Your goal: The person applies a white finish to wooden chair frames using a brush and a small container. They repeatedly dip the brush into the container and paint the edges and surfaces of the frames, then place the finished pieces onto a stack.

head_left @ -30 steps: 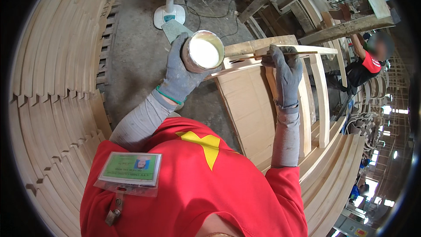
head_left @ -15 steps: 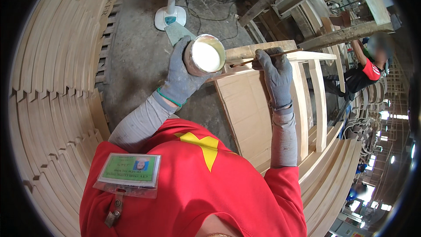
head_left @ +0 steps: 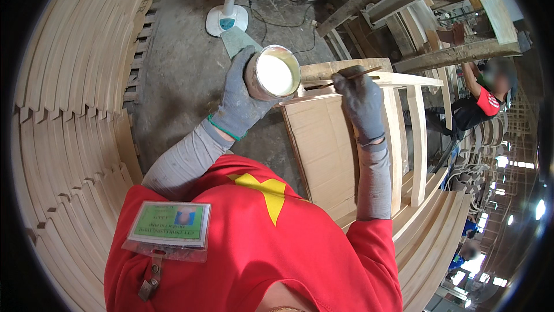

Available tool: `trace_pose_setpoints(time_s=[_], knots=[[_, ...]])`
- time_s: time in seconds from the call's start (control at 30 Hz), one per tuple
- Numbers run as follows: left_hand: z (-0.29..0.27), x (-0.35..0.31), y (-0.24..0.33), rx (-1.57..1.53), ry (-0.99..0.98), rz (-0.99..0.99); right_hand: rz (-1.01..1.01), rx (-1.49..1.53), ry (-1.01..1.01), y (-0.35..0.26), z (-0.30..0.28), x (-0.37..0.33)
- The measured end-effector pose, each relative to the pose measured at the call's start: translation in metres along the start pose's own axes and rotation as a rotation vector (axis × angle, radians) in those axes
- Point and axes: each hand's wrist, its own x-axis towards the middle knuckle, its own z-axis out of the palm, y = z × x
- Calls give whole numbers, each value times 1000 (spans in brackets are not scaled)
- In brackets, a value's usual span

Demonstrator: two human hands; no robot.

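Observation:
In my gloved left hand (head_left: pixel 234 87) is a round pot of white liquid (head_left: pixel 276 74), held upright with the fingers wrapped around its side. My gloved right hand (head_left: pixel 363 104) grips a thin brown stick (head_left: pixel 370 73), which slants down to the left. Its lower end is at a dark slot in a pale wooden rail (head_left: pixel 411 79), just right of the pot; whether the tip is inside the slot I cannot tell. A rougher wooden board (head_left: pixel 346 65) lies behind that rail. Below it is a brown cardboard sheet (head_left: pixel 323 150), left of my right forearm.
Stacked curved wooden parts (head_left: pixel 75 52) fill the left side. A standing fan (head_left: pixel 227 19) is on the floor ahead. Pale wooden slats (head_left: pixel 416 145) and long boards (head_left: pixel 433 243) lie to the right. Beyond a metal frame (head_left: pixel 456 53), a co-worker (head_left: pixel 482 101) stands at far right.
My right hand has tipped forward and turned over the stick, which has shifted slightly left along the rail. The pot stays in my left hand, almost unmoved. The view has shifted a little.

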Motion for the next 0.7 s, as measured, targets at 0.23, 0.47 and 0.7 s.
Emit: trace_pose_setpoints(time_s=[0.23,0.47,0.7], knots=[[-3,-1,-7,76,28,26,122,241,-18,-8,13,-1],[-8,3,-13,392,-3,177,122,117,-10,-12,7,7],[-1,9,-8,80,26,29,159,245,36,8,-6,10]])
